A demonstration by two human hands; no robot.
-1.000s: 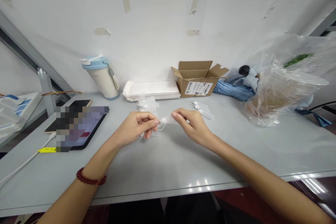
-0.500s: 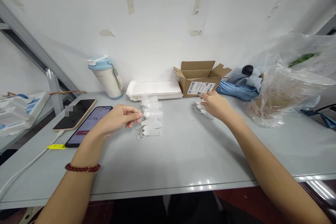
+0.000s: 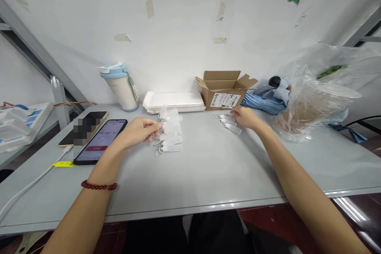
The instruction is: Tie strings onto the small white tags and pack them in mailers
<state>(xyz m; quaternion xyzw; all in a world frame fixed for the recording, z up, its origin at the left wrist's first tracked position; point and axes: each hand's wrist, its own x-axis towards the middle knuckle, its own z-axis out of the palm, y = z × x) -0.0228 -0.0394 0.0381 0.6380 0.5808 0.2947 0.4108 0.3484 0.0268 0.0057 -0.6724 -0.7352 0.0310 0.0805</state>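
Note:
My left hand, thumb and fingers pinched together, is at the left edge of a pile of small translucent white sleeve-like pieces with thin white loops. Whatever sits between those fingertips is too small to make out. Farther right, several similar pieces lie side by side, their loops to the left. My right hand has its fingers closed at the right end of the back ones. Its fingertips cover the end of one piece.
A brown open carton and a stack of white trays stand along the wall. A cream tumbler and two phones, one showing a timer, are at left. A bagged tub and blue cloth sit at right.
A second ago both hands held one translucent piece between them. They parted: the left to the pile's edge, the right to the right-hand pieces, where it has since lowered slightly.

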